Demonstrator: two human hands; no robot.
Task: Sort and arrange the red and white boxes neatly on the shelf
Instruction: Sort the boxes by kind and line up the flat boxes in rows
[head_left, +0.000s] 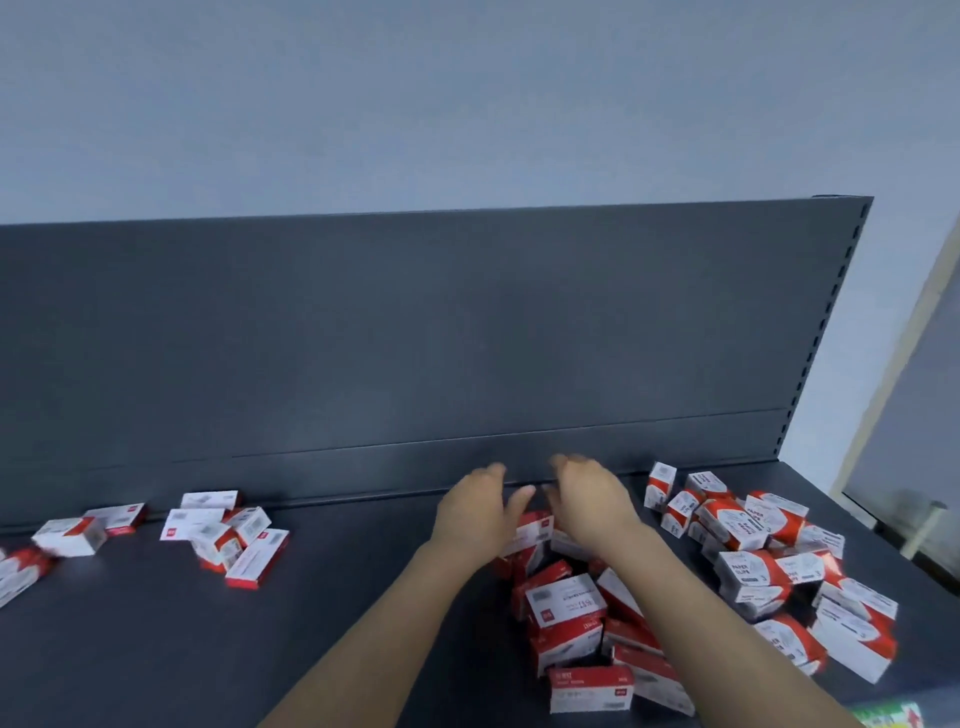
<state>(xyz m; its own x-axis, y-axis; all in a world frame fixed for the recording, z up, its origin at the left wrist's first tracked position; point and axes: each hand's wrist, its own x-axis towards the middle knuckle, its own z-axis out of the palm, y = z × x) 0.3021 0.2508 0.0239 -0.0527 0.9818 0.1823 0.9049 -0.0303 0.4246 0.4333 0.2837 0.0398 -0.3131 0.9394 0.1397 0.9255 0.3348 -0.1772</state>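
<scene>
**A:** Where do things stand?

**B:** The red and white boxes lie loose all over the dark shelf (363, 597). There is a scatter at the left (223, 535), a middle heap (582, 618) and a bigger right heap (769, 566). Nothing is lined up yet. The left hand (478, 512) and right hand (592, 504) hover over the far end of the middle heap. Both are open with fingers loosely spread, either side of one box (535, 525). The blur hides whether they touch it.

**A:** What could go wrong?

**B:** I think the heap itself is the risk. The boxes lean on one another at odd angles, so pulling one out from the far end may tip its neighbours. Both forearms also pass right over the near boxes (592, 688), which sit close to the front edge. A dragged wrist could knock one off.

**A:** And the sorting?

**B:** The right heap's boxes seem to carry a different print. A hurried two-handed sweep could mix the kinds.
</scene>
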